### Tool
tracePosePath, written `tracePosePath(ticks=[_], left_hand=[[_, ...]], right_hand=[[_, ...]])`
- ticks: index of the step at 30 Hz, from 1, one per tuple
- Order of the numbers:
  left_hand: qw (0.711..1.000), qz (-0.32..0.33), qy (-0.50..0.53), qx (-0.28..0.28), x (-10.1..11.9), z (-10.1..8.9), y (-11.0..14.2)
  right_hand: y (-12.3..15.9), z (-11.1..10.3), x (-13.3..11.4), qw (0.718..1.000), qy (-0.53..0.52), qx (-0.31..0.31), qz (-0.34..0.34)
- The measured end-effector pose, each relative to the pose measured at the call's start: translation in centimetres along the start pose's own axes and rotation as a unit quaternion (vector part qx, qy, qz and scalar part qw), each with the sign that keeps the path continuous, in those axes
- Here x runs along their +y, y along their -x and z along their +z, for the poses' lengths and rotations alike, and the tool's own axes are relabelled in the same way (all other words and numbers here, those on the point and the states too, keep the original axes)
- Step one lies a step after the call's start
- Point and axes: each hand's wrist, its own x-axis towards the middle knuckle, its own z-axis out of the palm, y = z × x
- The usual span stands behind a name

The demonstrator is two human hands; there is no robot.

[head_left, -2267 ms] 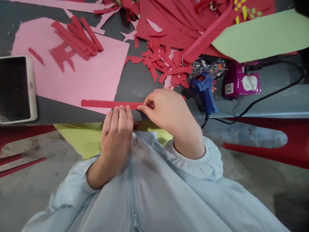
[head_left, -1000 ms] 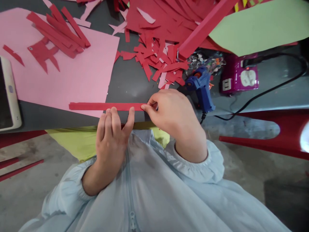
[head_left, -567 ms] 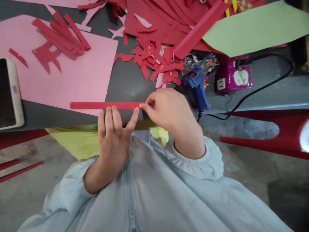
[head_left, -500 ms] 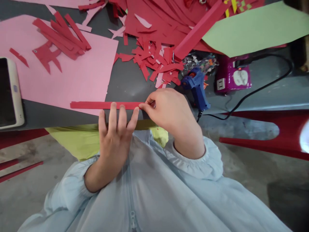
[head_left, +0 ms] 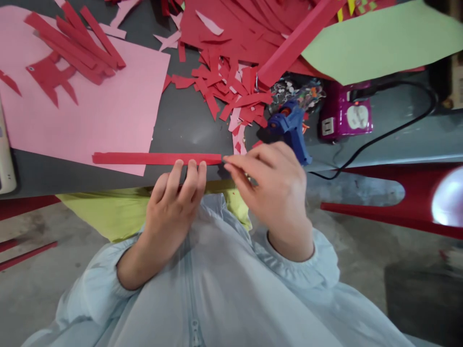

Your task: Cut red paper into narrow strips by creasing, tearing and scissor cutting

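Note:
A long, narrow red paper strip (head_left: 133,158) lies across the table's near edge, its left part over a pink sheet (head_left: 119,111). My left hand (head_left: 173,197) rests its fingertips on the strip's right half, fingers bent and somewhat apart, pressing from above rather than gripping. Just beyond the strip's right end is my right hand (head_left: 273,188). Its thumb and index fingertips are close together but slightly parted, with nothing visible between them. Whether a fingertip touches the strip's end I cannot tell.
Folded red strips (head_left: 77,46) and a red fish-like cutout (head_left: 52,77) lie on the pink sheet. Red scraps (head_left: 231,86) are heaped behind my hands. A blue glue gun (head_left: 291,127) with a cord lies right, near a purple power box (head_left: 345,113). A phone (head_left: 5,164) sits left.
My right hand has moved off the strip's end, and its pinch has loosened. My left fingers have drawn closer together and bent more. The view has shifted slightly to the right.

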Motion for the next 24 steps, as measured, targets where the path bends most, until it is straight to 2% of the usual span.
tracePosePath(ticks=[3, 6, 10, 15, 24], left_hand=[[1.0, 0.01, -0.027, -0.005, 0.1, -0.4, -0.3], [0.998, 0.018, -0.053, 0.0, 0.2, -0.5, -0.7], [0.997, 0.029, -0.073, 0.006, 0.2, -0.6, -0.9], [0.996, 0.032, -0.08, 0.012, 0.2, -0.7, -1.0], [0.996, 0.035, -0.077, -0.005, 0.3, -0.7, -1.1]], right_hand=[[1.3, 0.8, -0.2, 0.999, 0.018, -0.001, -0.048], [2.0, 1.5, -0.2, 0.997, 0.046, 0.003, -0.067], [2.3, 2.0, 0.1, 0.996, 0.056, 0.006, -0.067], [2.2, 2.8, 0.2, 0.994, 0.051, 0.069, -0.071], [2.2, 3.1, -0.3, 0.99, 0.088, 0.088, -0.068]])
